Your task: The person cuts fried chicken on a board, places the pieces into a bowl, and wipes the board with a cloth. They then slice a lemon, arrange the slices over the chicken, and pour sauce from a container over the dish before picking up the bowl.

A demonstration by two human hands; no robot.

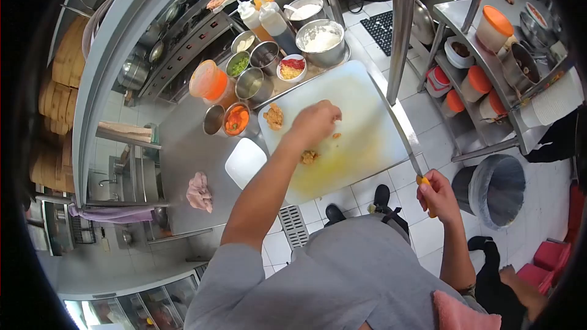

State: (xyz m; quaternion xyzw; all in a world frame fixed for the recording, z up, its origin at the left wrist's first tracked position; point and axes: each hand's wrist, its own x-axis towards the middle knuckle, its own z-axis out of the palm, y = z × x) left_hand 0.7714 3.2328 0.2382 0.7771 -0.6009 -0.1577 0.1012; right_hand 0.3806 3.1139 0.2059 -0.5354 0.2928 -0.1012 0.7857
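My left hand (315,123) is over the white cutting board (361,110), its fingers curled together; anything between them is too hidden to name. Browned, cooked-looking pieces lie on the board: one piece (273,117) left of that hand, another (309,157) beside my forearm, and a small crumb (336,135). Held by its yellow handle in my right hand (439,195) is a knife (406,143), its blade pointing up along the board's right edge. A white square dish (246,163) sits at the board's left edge. Farther left, a pale raw-looking meat piece (199,192) rests on the steel table.
Behind the board stand metal pots of ingredients, squeeze bottles (272,19), a bowl of red and yellow bits (291,68) and a pot of white powder (321,36). A steel post (400,36), shelf with orange-lidded tubs (477,82) and lined bin (498,192) are right. Other people stand nearby.
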